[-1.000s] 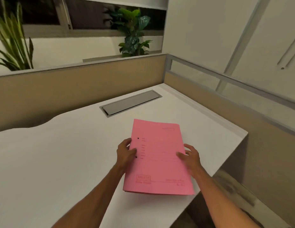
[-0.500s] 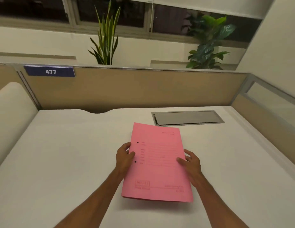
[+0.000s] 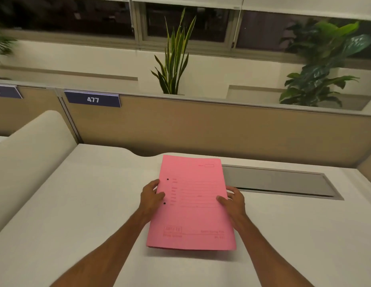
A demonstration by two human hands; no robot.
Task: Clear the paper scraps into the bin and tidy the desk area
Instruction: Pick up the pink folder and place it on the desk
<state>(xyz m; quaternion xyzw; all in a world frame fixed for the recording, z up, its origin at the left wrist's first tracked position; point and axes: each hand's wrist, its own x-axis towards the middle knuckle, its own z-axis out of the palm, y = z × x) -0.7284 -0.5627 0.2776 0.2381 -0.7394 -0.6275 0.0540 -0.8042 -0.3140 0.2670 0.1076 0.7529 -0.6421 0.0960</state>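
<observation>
Pink folder [image 3: 193, 204] is held above the white desk [image 3: 77, 204] by both hands, one on each long edge. Its long axis runs away from the person toward the tan partition [image 3: 201, 129], leaning slightly so the far end tips left. The printed cover faces up; the small box and header print sit at the far end, the logo block and fine print at the near end, so the text reads upright for the person. Two punched holes lie along the left edge. The near edge casts a shadow on the desk below it, so that end is lifted clear.

The left hand [image 3: 150, 198] grips the left edge between the two holes, thumb on top of the cover and fingers curled under. The right hand [image 3: 232, 200] clasps the right edge at about the same height, thumb pressed on the cover, fingers wrapped around the side.

Just past the folder's far right corner, a grey cable flap [image 3: 278, 181] is set into the desk, its lid shut flat; whatever is under it cannot be seen. A blue tag reading 477 [image 3: 93, 99] hangs on the partition at far left. Behind the partition stand a snake plant [image 3: 174, 59] and a broad-leafed plant [image 3: 321, 67].
</observation>
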